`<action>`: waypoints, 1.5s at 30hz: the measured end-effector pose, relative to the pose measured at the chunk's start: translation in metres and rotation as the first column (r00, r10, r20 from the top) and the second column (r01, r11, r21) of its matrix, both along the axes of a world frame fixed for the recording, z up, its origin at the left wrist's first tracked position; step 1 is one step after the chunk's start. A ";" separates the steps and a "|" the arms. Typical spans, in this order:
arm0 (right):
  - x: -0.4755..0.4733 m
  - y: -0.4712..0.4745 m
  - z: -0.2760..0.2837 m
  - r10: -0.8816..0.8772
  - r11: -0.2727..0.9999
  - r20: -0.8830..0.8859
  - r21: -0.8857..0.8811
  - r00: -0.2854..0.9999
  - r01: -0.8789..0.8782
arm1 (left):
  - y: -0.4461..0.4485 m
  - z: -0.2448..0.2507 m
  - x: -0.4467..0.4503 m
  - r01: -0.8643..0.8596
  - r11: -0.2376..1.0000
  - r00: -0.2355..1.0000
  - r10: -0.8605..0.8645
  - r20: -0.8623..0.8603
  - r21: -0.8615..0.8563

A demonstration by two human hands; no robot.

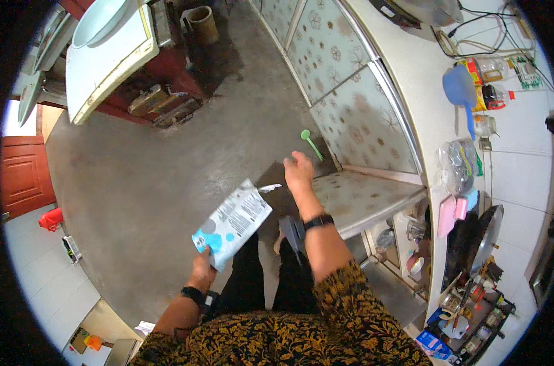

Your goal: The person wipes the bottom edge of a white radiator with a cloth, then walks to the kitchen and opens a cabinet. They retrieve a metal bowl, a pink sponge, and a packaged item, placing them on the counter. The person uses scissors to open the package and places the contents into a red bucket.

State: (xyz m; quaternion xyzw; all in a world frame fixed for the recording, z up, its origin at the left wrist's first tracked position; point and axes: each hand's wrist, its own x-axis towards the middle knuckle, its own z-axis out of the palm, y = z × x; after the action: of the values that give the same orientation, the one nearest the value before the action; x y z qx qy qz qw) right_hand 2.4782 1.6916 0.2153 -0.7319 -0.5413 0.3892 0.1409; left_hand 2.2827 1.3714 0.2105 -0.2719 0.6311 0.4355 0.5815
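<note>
My left hand [204,271] grips the lower corner of a white and blue printed plastic packet [233,224], which is tilted up to the right. A torn strip sticks out from the packet's top end. My right hand [299,171] is raised to the right of the packet with its fingers partly curled, and I see nothing in it. Just beyond the right hand a green plastic spoon [312,144] appears, apparently on the floor beside the cabinet.
An open cabinet door [368,199] with a flower pattern juts out at my right. The counter [434,176] above bears a blue ladle [460,87], bottles, pink sponges [447,215] and a rack of jars. At upper left stands a white-topped table [117,64] with a basin [98,23].
</note>
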 end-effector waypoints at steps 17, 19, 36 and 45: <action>0.129 0.101 -0.475 0.249 0.928 0.584 -0.371 0.773 -0.019 | -0.169 -0.221 0.119 0.262 0.860 0.953 -0.159 0.258 -0.438; 0.155 0.114 -0.513 0.241 0.962 0.681 -0.260 0.692 -0.080 | -0.172 -0.229 0.124 0.255 0.847 0.952 -0.134 0.276 -0.467; 0.099 0.059 -0.538 -0.210 0.973 -0.081 -0.111 0.974 0.201 | -0.164 -0.196 0.113 0.212 0.836 0.965 -0.099 0.241 -0.505; -0.029 0.096 -0.257 -0.579 0.799 -0.718 -0.594 0.387 0.093 | -0.118 -0.129 0.076 0.169 0.944 0.984 -0.144 0.106 -0.283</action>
State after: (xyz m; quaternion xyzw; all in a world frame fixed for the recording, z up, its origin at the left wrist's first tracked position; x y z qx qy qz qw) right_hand 2.4491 1.7873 -0.0413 -0.5322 -0.1137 0.7843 0.2979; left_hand 2.3591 1.2535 0.0817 -0.3212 0.6829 0.2787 0.5940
